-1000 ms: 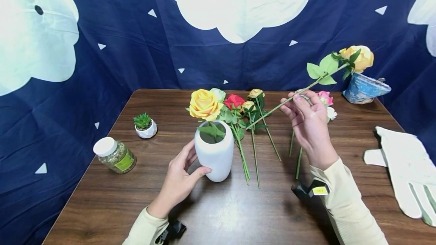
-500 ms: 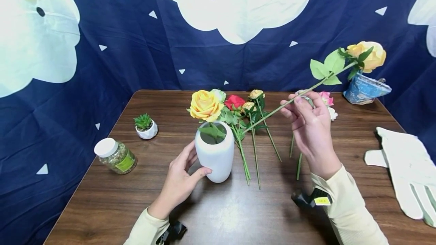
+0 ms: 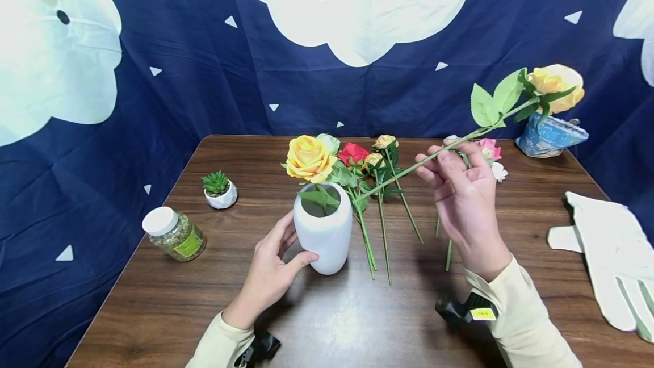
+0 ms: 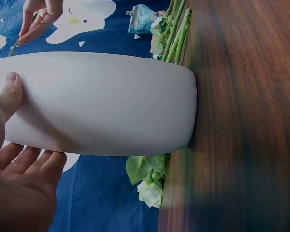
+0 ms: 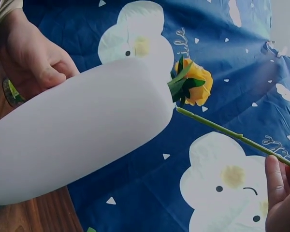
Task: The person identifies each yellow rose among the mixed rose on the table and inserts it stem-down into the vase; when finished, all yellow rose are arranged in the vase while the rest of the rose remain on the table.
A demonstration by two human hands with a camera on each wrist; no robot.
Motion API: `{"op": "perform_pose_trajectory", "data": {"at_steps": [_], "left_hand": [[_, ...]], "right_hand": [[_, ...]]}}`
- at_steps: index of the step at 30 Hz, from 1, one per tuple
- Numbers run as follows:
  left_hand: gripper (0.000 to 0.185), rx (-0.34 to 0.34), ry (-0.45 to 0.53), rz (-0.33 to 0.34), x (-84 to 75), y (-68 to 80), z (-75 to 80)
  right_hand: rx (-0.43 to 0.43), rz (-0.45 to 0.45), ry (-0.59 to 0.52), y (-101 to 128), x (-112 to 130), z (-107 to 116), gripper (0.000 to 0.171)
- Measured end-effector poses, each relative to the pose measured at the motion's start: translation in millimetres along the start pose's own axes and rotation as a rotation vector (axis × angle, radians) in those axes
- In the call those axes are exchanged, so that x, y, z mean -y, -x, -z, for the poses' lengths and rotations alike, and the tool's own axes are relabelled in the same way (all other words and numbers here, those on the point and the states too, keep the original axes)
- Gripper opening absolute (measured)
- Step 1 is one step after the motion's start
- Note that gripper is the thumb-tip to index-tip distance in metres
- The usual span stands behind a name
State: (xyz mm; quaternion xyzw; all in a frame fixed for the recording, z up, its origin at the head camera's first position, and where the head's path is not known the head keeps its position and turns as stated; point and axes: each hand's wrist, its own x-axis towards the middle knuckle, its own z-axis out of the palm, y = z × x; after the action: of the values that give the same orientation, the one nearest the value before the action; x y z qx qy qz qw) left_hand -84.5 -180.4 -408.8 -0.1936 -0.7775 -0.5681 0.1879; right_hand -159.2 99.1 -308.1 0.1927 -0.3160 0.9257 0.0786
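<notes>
- White ceramic vase (image 3: 323, 231) stands upright on the wood counter (image 3: 357, 322); one yellow rose (image 3: 308, 157) is already in its mouth.
- Left hand (image 3: 268, 274) holds the vase low on its side, fingers (image 3: 280, 231) curled round the near wall, thumb on the front.
- Right hand (image 3: 462, 197) pinches the stem of a second yellow rose (image 3: 556, 80) mid-length between thumb and fingers. The stem slants, bloom high at the right, cut end near the vase rim but not yet inside.
- Judged progress: one stem placed, a second about to go in. A loose bunch of stems (image 3: 375, 209) (red, cream, small yellow) lies flat just right of the vase, and pink flowers (image 3: 489, 149) sit behind the right hand.
- Head view only: succulent pot (image 3: 218, 189), lidded jar (image 3: 174, 233), white glove (image 3: 608, 260), blue pouch (image 3: 549, 134).
- Left wrist view: thumb (image 4: 12, 94) pressed on the vase wall and the vase base meeting the counter, both hidden from above.
- Right wrist view: the stem tip (image 5: 180, 110) sits just beside the rim, apart from it, clearer here than from the head.
</notes>
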Motion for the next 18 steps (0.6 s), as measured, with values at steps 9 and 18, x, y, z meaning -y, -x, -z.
{"op": "perform_pose_trajectory", "data": {"at_steps": [9, 18], "left_hand": [[0.078, 0.001, 0.007, 0.008, -0.3, 0.1, -0.1], [0.078, 0.001, 0.016, -0.006, 0.8, -0.1, -0.1]], "right_hand": [[-0.001, 0.013, 0.044, 4.3, -2.8, -3.9, 0.011], [0.017, 0.035, 0.094, 5.5, -4.3, -5.8, 0.009]]}}
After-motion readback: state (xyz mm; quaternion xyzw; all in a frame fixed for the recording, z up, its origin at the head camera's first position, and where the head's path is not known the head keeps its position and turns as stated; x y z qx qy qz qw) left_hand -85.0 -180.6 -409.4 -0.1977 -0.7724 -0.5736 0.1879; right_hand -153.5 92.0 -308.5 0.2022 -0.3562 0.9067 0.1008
